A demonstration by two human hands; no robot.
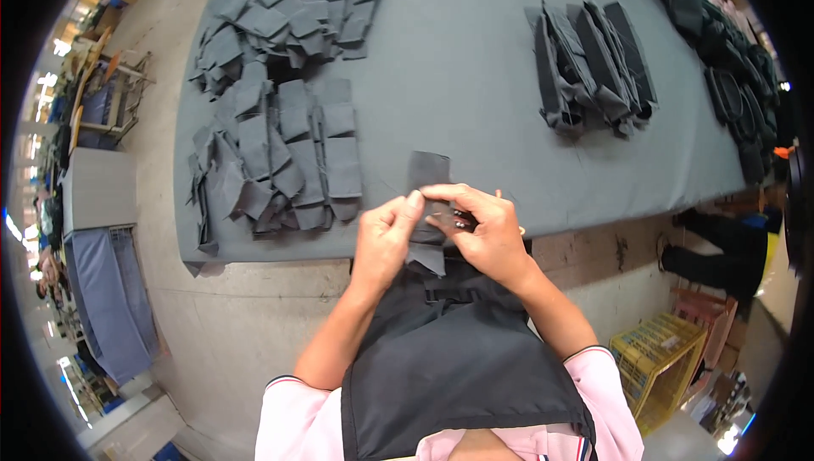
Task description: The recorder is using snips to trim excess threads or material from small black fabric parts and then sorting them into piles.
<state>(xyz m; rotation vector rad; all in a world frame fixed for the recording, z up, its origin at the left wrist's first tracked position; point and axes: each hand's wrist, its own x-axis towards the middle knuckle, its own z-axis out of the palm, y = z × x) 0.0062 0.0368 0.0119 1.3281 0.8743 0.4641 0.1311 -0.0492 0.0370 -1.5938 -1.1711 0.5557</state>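
My left hand (pixel 386 230) and my right hand (pixel 479 225) meet over the near edge of a grey cloth-covered table (pixel 458 71). Both pinch one dark grey fabric piece (pixel 427 174) that stands up between them and hangs down below my fingers. A small dark tool shows in my right hand, partly hidden by the fingers. A dark apron (pixel 454 351) covers my front below the hands.
Two heaps of cut grey fabric pieces (pixel 284 152) lie on the table's left part. A stack of darker folded pieces (pixel 593 67) sits at the right, with more dark items (pixel 729 63) at the far right edge. A yellow crate (pixel 657 359) stands on the floor at lower right.
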